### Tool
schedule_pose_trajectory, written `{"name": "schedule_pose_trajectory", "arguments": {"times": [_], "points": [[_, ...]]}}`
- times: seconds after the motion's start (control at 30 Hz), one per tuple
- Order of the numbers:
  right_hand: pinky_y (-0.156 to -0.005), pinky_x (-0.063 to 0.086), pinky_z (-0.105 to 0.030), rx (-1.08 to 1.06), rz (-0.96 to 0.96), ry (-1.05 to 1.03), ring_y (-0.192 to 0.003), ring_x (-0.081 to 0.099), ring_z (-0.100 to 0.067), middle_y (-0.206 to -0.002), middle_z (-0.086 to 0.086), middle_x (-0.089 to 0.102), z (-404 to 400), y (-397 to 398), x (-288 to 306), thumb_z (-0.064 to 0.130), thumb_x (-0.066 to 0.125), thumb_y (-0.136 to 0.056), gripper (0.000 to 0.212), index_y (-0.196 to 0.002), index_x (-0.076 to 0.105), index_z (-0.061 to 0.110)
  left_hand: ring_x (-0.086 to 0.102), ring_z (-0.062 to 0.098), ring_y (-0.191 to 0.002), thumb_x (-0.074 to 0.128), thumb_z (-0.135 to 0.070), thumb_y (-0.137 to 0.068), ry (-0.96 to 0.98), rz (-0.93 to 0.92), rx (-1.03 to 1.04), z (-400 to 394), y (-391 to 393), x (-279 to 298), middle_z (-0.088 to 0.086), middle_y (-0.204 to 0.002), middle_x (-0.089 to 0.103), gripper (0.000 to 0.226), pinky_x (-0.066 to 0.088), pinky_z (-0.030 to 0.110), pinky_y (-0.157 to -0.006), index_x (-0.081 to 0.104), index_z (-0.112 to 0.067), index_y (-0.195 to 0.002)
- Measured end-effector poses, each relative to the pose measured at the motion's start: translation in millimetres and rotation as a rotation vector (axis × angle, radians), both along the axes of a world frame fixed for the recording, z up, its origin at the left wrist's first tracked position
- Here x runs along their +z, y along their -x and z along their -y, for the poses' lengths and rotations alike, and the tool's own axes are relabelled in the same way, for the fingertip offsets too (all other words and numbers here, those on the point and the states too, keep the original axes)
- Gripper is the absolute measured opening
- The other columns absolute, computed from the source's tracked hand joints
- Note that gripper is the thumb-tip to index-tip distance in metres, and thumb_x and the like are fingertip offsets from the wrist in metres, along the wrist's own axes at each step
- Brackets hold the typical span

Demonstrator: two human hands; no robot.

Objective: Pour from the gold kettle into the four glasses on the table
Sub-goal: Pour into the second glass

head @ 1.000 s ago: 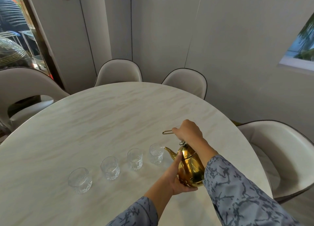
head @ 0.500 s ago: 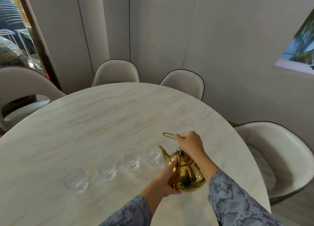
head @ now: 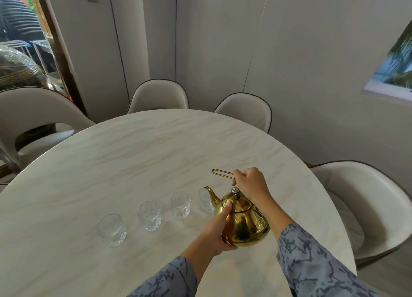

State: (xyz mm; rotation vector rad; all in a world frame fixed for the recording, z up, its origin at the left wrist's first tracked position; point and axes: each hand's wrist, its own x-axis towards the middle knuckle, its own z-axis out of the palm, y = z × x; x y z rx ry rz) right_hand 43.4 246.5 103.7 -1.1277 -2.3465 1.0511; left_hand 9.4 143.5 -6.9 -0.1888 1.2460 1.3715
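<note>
gold kettle [head: 244, 223]: tilted 1.0 s ago, upright now | spout [head: 211, 195]: drawn back from nearest glass [head: 205, 199]

Four pale chairs [head: 159, 96] ring the table; a window [head: 394, 58] sits at right

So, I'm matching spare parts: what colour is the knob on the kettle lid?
Silver, on the gold kettle's lid knob; the head view shows it.
</note>
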Motion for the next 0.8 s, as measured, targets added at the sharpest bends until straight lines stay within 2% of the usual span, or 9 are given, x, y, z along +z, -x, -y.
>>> {"name": "schedule_pose_trajectory", "arguments": {"times": [0.07, 0.13, 0.2, 0.27, 0.33, 0.47, 0.6, 0.67, 0.8], "points": [[-0.04, 0.033, -0.019, 0.043, 0.001, -0.017, -0.032, 0.044, -0.004, -0.07, -0.001, 0.07, 10, 9, 2, 0.021, 0.05, -0.094, 0.041, -0.06, 0.062, 0.002, 0.059, 0.039, -0.126, 0.086, -0.071, -0.046, -0.005, 0.021, 0.0, 15, 4, 13, 0.016, -0.138, 0.061, 0.118, 0.048, 0.059, -0.106, 0.046, -0.017, -0.143], [-0.04, 0.033, -0.02, 0.068, 0.017, -0.038, -0.03, 0.04, -0.005, -0.071, 0.001, 0.071, 14, 16, 0, 0.021, 0.052, -0.095, 0.043, -0.054, 0.059, 0.007, 0.054, 0.039, -0.132, 0.076, -0.068, -0.067, 0.013, 0.046, -0.01, 24, 5, 20, 0.017, -0.144, 0.056, 0.101, 0.046, 0.058, -0.109, 0.042, -0.016, -0.147], [-0.043, 0.035, -0.021, 0.078, 0.05, -0.05, -0.034, 0.04, -0.005, -0.068, 0.003, 0.07, 20, 23, -1, 0.023, 0.053, -0.096, 0.046, -0.053, 0.061, 0.01, 0.052, 0.039, -0.134, 0.072, -0.067, -0.073, 0.027, 0.067, -0.02, 34, 8, 25, 0.017, -0.147, 0.052, 0.096, 0.046, 0.057, -0.11, 0.041, -0.015, -0.148], [-0.045, 0.038, -0.022, 0.087, 0.082, -0.057, -0.038, 0.044, -0.006, -0.06, 0.007, 0.066, 30, 34, -2, 0.025, 0.054, -0.097, 0.044, -0.061, 0.07, 0.004, 0.05, 0.039, -0.135, 0.069, -0.066, -0.077, 0.032, 0.082, -0.021, 47, 12, 28, 0.018, -0.148, 0.051, 0.091, 0.045, 0.056, -0.111, 0.041, -0.014, -0.147], [-0.049, 0.043, -0.026, 0.082, 0.103, -0.058, -0.041, 0.047, -0.009, -0.058, 0.005, 0.066, 35, 41, -4, 0.025, 0.055, -0.096, 0.043, -0.065, 0.073, 0.002, 0.049, 0.04, -0.136, 0.066, -0.066, -0.08, 0.04, 0.09, -0.023, 53, 15, 30, 0.019, -0.149, 0.049, 0.089, 0.046, 0.055, -0.11, 0.041, -0.013, -0.146], [-0.052, 0.042, -0.029, 0.062, 0.138, -0.042, -0.049, 0.051, -0.019, -0.066, -0.018, 0.071, 46, 59, -9, 0.03, 0.056, -0.092, 0.043, -0.082, 0.074, -0.007, 0.05, 0.04, -0.135, 0.067, -0.071, -0.075, 0.048, 0.111, -0.011, 64, 23, 27, 0.019, -0.15, 0.047, 0.097, 0.052, 0.053, -0.101, 0.041, -0.011, -0.148], [-0.05, 0.038, -0.027, 0.037, 0.224, -0.069, -0.051, 0.049, -0.022, -0.065, -0.012, 0.066, 53, 70, -4, 0.026, 0.054, -0.086, 0.035, -0.086, 0.073, -0.003, 0.056, 0.041, -0.127, 0.073, -0.074, -0.065, 0.055, 0.153, -0.013, 66, 28, 22, 0.021, -0.146, 0.048, 0.109, 0.063, 0.049, -0.077, 0.041, -0.011, -0.147], [-0.049, 0.037, -0.025, 0.037, 0.266, -0.075, -0.054, 0.052, -0.023, -0.066, -0.007, 0.062, 55, 76, -1, 0.025, 0.054, -0.084, 0.031, -0.085, 0.072, 0.0, 0.058, 0.042, -0.124, 0.074, -0.074, -0.064, 0.053, 0.174, -0.02, 67, 32, 18, 0.022, -0.144, 0.049, 0.111, 0.063, 0.052, -0.08, 0.04, -0.011, -0.148], [-0.053, 0.043, -0.026, 0.047, 0.309, -0.081, -0.069, 0.065, -0.026, -0.079, -0.007, 0.07, 58, 81, 9, 0.025, 0.052, -0.085, 0.026, -0.086, 0.068, 0.005, 0.061, 0.044, -0.12, 0.078, -0.072, -0.061, 0.018, 0.213, -0.016, 65, 34, 18, 0.023, -0.14, 0.052, 0.113, 0.057, 0.056, -0.096, 0.04, -0.01, -0.147]]}}
